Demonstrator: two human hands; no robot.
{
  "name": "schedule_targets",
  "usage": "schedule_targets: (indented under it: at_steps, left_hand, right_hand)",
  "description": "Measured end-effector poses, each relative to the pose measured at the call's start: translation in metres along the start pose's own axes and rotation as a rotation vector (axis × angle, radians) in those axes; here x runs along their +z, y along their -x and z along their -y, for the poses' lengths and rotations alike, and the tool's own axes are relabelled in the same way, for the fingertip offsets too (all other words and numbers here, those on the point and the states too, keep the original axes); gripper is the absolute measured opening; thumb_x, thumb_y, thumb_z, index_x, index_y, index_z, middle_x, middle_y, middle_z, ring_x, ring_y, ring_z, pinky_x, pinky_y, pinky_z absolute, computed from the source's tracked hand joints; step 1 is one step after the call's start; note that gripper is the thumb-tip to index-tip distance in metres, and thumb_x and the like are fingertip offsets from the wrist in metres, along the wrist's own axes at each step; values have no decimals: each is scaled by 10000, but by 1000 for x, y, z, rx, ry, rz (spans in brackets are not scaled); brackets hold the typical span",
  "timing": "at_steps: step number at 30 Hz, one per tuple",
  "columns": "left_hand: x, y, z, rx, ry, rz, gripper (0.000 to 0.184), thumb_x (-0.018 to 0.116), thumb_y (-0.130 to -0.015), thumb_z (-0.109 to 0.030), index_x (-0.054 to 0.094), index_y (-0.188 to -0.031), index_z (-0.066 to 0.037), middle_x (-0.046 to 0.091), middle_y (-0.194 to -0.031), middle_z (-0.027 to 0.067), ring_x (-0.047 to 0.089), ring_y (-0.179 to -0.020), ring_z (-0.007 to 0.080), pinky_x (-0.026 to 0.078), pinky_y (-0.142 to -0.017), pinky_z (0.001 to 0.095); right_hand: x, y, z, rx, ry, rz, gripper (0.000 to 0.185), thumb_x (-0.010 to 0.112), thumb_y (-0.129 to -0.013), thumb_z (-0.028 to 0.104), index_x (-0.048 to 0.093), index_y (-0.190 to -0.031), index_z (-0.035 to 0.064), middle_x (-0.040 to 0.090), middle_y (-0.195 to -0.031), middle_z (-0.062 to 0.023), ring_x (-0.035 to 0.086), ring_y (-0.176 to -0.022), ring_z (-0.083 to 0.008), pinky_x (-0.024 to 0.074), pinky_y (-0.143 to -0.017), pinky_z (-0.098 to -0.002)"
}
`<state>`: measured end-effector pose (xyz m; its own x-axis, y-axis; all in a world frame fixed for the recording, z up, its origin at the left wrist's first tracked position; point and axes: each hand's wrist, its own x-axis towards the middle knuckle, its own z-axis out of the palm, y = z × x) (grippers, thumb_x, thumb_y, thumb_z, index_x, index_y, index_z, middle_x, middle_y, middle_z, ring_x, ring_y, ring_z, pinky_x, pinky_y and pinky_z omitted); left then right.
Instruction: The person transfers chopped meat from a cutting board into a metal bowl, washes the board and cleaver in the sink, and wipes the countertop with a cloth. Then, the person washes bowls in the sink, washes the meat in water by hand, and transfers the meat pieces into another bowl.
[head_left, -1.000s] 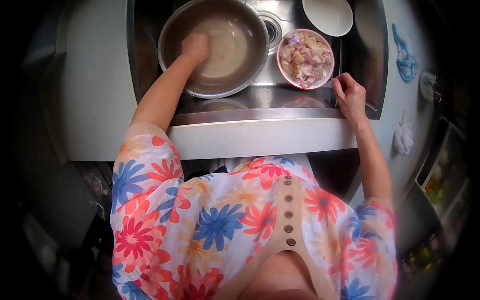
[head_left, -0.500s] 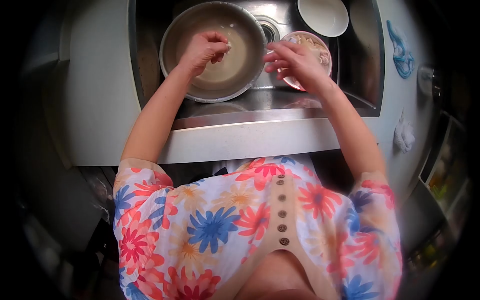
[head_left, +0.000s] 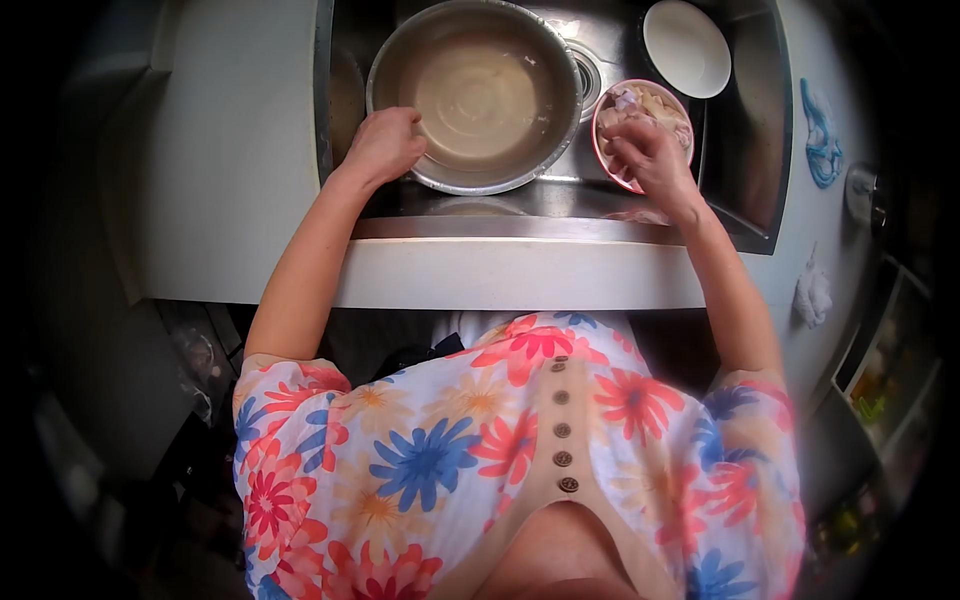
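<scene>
A large metal basin [head_left: 480, 178] with cloudy water stands in the sink. My left hand [head_left: 387, 145] is closed at the basin's lower left rim, its fingertips curled over the edge; what they hold, if anything, is hidden. Right of the basin, a red-rimmed bowl [head_left: 603, 160] holds pieces of raw meat [head_left: 655, 103]. Over this bowl is my right hand [head_left: 645, 160], its fingers bent together above the meat. Whether a piece is between them is too small to tell.
An upright white bowl [head_left: 688, 50] sits at the sink's back right. The drain [head_left: 588, 80] shows between basin and meat bowl. On the right counter lie a blue cord-like item [head_left: 821, 135] and a crumpled white cloth [head_left: 813, 295]. The counter edge [head_left: 520, 275] runs along the front.
My left hand has moved from inside the basin to its left rim. My right hand has come from the sink's front right edge, past the basin's right side, to the meat bowl.
</scene>
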<state>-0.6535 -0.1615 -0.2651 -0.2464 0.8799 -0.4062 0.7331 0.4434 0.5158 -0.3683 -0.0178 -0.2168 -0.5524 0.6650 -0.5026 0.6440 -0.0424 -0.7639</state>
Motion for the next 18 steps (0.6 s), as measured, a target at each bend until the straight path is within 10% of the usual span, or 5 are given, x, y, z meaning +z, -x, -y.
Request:
schedule_targets:
  at_steps: [11,14,18]
  left_hand:
    - [14,-8,-14,-22,-109,268,492,526,-775,-130,438,-1214,75,575,-1070,247,593,-945,327,487,-809,388]
    - [55,-22,22,-492,627,77,489,506,-746,-12,435,-1229,22,508,-1179,226,610,-873,299,549,-658,388]
    - [55,-25,33,-591,1015,-36,756,583,-713,44,212,-1366,-41,504,-1127,196,604,-764,219,523,-443,285]
  right_hand:
    - [-62,35,-81,-160,484,-566,114,557,-833,68,616,-923,31,637,-839,-133,627,-724,-251,493,-667,-301]
    - [-57,28,-82,-142,464,-566,118,554,-830,69,619,-918,29,636,-855,-143,629,-743,-273,496,-674,-315]
    - [-40,22,-81,-160,473,-529,131,549,-813,71,619,-913,21,631,-860,-152,621,-771,-298,494,-696,-344]
